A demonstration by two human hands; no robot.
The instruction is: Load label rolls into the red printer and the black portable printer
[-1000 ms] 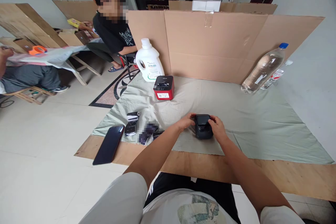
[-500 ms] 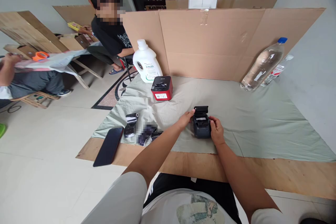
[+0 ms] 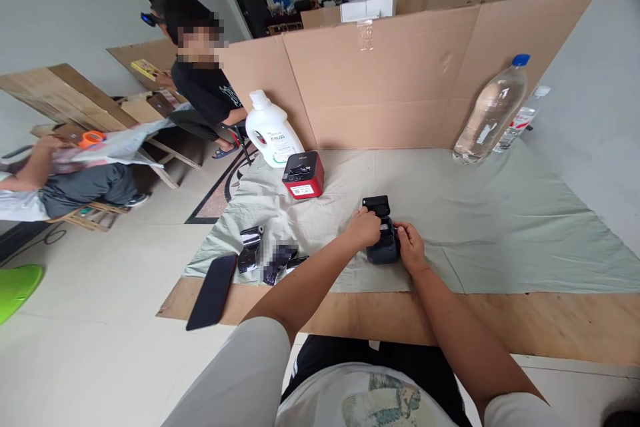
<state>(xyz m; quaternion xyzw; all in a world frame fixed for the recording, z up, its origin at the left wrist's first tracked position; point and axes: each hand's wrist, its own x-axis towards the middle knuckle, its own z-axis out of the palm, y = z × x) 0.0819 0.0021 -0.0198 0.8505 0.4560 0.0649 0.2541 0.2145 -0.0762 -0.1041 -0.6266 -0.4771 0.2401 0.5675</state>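
the boxy device [image 3: 384,252] (nearly black) stands open.

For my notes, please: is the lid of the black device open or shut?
Open: the lid stands raised behind the black device, its inside partly showing.

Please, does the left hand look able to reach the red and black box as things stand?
Probably yes: only cloth shows between the left hand and the red and black box, though the hand would first have to leave the open black device.
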